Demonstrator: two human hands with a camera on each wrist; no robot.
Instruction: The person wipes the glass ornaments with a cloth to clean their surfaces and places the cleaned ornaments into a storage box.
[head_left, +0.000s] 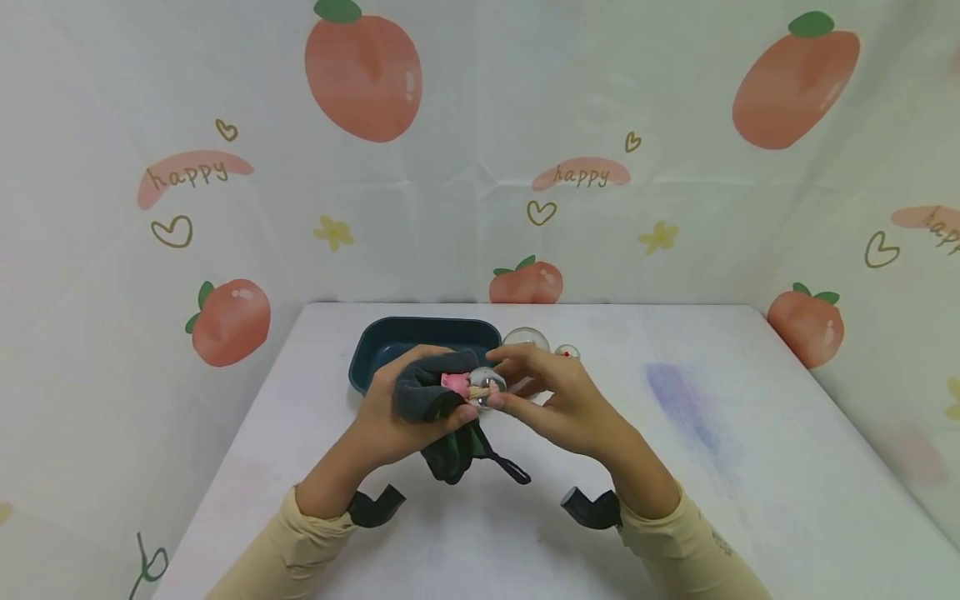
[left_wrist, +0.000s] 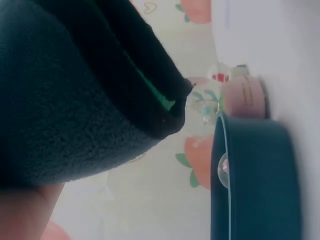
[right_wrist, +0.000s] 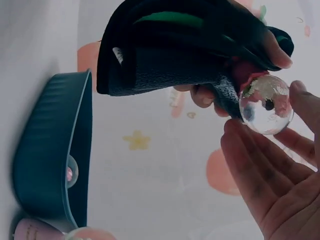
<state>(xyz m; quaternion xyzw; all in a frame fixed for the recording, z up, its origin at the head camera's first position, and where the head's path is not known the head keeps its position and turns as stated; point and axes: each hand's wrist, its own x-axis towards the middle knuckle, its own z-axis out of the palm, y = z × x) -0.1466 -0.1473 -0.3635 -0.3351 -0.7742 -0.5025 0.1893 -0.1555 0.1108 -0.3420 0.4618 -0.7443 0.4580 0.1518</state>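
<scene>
Up over the table, my left hand [head_left: 397, 408] grips a dark fleecy cloth [head_left: 424, 392] with black trim, green folds and a hanging loop. Wrapped in its end is the pink base of a small snow globe [head_left: 487, 388], held between left thumb and fingers. The clear ball sticks out toward my right hand [head_left: 551, 400]. Thumb and fingertips of that hand pinch the ball from opposite sides, as the right wrist view shows, with its palm [right_wrist: 292, 200] away from the glass. Cloth [left_wrist: 75, 100] fills much of the left wrist view and hides most of the left fingers.
A dark teal tray [head_left: 362, 350] stands behind the hands, with another clear globe [right_wrist: 73, 172] inside. To its right are a larger globe [head_left: 527, 336] on a pink base [left_wrist: 245, 97] and a small one with red inside [head_left: 567, 352]. A patterned curtain [head_left: 450, 208] hangs behind the white table [head_left: 750, 467].
</scene>
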